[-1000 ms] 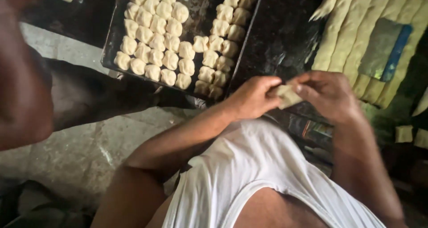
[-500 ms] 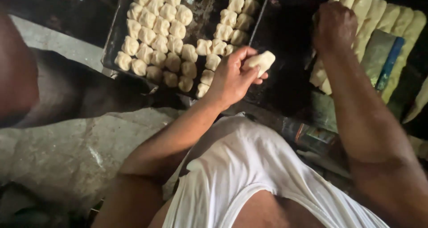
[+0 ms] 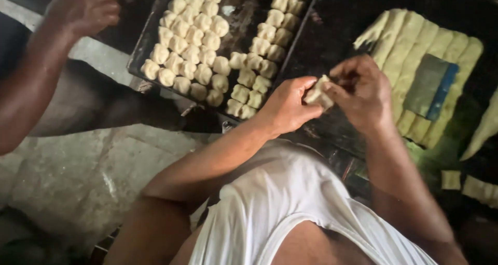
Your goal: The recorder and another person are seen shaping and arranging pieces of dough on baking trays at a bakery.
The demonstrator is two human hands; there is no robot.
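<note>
I see my left hand [image 3: 288, 107] and right hand [image 3: 363, 91] pinching one pale, small dough piece [image 3: 317, 93], probably folded, beside the dark metal tray [image 3: 142, 50].

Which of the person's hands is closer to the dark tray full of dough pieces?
Left. The left hand sits just beside the tray at its near corner; the right hand is farther away, nearer the dough strips.

The scene is dimly and unevenly lit. The dark tray [image 3: 150, 34] and table [image 3: 342, 16] are swallowed in shadow, while the dough [image 3: 194, 37] and white vest [image 3: 280, 203] are picked out palely. Slight motion blur is seen on the hands, and the corners are darkened.
</note>
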